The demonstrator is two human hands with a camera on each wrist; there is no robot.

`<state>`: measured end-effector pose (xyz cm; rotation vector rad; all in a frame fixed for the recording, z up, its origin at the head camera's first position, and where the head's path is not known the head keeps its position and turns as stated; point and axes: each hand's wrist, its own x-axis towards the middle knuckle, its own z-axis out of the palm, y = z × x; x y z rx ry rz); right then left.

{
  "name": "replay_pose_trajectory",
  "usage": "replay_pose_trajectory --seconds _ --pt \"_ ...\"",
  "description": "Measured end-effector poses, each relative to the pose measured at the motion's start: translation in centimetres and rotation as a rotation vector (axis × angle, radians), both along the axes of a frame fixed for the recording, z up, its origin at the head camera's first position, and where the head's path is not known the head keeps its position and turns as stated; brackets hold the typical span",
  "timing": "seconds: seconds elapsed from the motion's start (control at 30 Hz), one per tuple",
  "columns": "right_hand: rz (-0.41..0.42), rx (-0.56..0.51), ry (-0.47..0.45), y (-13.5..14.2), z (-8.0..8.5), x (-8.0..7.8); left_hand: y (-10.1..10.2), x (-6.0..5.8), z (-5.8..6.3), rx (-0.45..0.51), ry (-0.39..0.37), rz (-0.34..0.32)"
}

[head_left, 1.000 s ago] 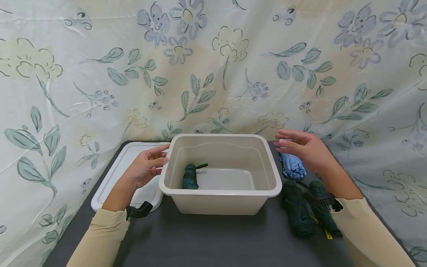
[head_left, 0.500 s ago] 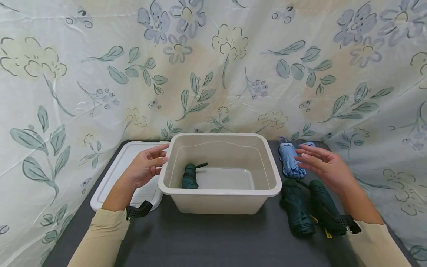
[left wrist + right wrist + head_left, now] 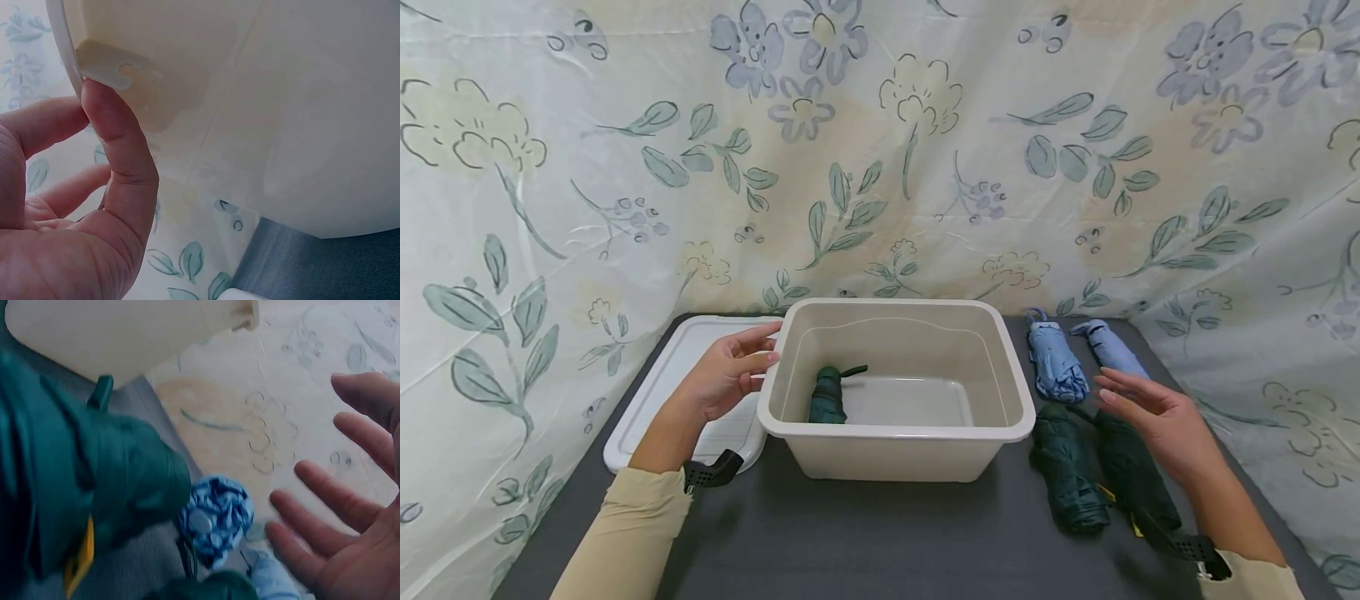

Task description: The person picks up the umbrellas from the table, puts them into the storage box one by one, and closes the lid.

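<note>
Hand (R) (image 3: 1165, 427) pt. hides R-most blue umbrella (image 3: 1112, 346).

In the head view, a beige sleeve (image 3: 617, 537) with a creased cuff lies at seven o'clock from the left hand (image 3: 724, 377), a black perforated strap (image 3: 711, 472) at six. At five from the right hand (image 3: 1168, 427): matching sleeve (image 3: 1251, 577), similar strap (image 3: 1197, 548).

A draped nook — floral cloth (image 3: 880, 208) behind a dark table (image 3: 880, 537).
</note>
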<state>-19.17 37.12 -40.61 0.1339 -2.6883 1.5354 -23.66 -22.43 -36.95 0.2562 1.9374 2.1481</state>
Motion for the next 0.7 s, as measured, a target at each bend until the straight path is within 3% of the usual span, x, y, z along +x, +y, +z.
replay_pose_trajectory --seconds 0.37,0.57,0.7 --pt "-0.123 0.125 -0.062 3.1 -2.6 1.6 0.0 -0.1 0.0 -0.012 0.001 0.000" --pt "-0.078 0.146 -0.139 4.7 -3.6 1.7 0.0 -0.1 -0.1 -0.014 0.002 0.004" --pt "0.025 0.164 -0.212 5.5 -4.1 1.7 -0.1 0.0 -0.1 -0.016 0.001 0.009"
